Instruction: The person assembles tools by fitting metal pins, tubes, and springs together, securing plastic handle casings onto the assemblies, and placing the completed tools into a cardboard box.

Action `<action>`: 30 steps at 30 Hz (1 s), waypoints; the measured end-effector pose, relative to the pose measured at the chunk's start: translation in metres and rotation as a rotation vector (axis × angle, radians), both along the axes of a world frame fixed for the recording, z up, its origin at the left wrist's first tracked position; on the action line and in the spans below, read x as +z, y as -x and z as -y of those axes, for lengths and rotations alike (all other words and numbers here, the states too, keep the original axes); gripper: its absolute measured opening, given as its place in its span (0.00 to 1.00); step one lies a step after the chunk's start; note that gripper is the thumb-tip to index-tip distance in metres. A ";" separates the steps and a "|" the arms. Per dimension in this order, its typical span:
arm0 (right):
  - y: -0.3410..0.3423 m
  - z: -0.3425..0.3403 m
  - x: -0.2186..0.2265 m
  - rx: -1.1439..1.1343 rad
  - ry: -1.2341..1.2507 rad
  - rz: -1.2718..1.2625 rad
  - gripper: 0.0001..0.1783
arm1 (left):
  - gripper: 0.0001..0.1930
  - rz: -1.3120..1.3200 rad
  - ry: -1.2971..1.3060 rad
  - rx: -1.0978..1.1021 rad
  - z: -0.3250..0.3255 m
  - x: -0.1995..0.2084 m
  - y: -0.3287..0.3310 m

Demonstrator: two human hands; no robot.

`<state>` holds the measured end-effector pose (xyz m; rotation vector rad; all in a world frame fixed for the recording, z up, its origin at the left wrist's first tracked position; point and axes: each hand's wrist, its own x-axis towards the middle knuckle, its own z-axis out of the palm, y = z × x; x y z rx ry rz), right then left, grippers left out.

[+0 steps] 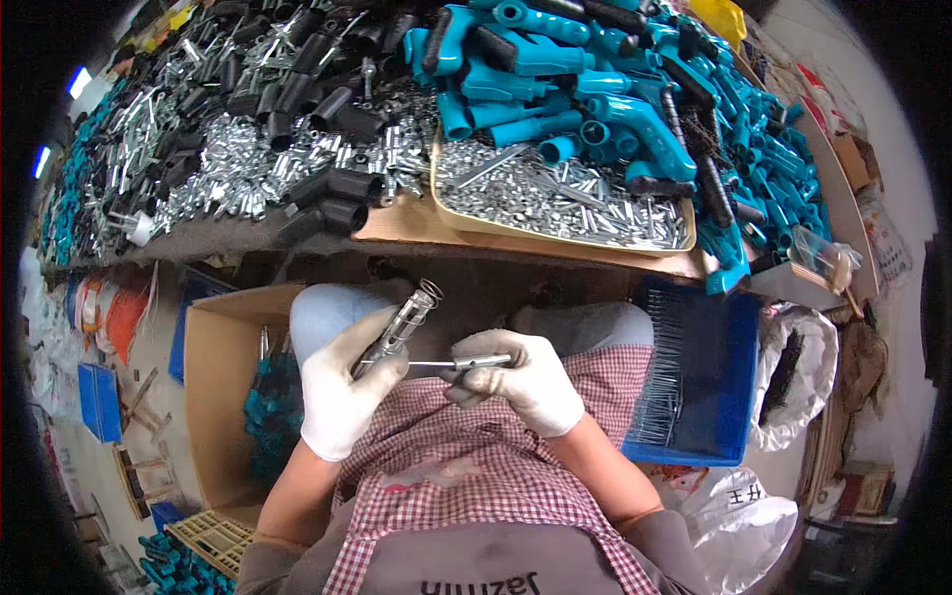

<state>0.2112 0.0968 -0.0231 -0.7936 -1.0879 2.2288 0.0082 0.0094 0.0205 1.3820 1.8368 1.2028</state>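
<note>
My left hand [342,392], in a white glove, is closed around a silver metal cylinder [400,329] tilted up and to the right. A coil spring [429,292] sits at its upper end. My gloved right hand [535,385] pinches a short silver metal tube [484,361] lying level. Between the two hands runs a thin metal rod [428,364]. Its left end reaches my left thumb, and its right end meets the tube; whether it goes inside, I cannot tell. Both hands are above my lap, over a checked apron [476,476].
On the bench ahead stands a shallow tray [436,188] of small metal parts. Teal plastic housings [635,124] are heaped behind and right of it, black tubes [342,198] and silver parts left. A blue bin [709,451] holds long thin rods at right; a cardboard box [218,387] stands left.
</note>
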 end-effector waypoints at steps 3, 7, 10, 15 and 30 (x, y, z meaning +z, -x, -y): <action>0.002 -0.002 0.003 0.106 -0.132 0.112 0.22 | 0.22 0.121 0.088 0.028 0.003 -0.005 0.006; 0.006 0.000 -0.003 0.100 -0.158 0.176 0.18 | 0.22 0.204 0.118 0.001 0.003 -0.001 0.006; 0.009 0.002 -0.002 -0.027 -0.413 0.315 0.11 | 0.23 0.027 0.017 -0.028 0.003 -0.007 0.007; -0.040 -0.026 0.009 -0.240 -0.457 0.510 0.12 | 0.23 -0.165 0.090 -0.181 0.008 0.003 0.024; -0.048 -0.025 0.039 -0.050 -0.474 0.506 0.11 | 0.17 -0.241 -0.054 -0.393 0.012 -0.002 0.022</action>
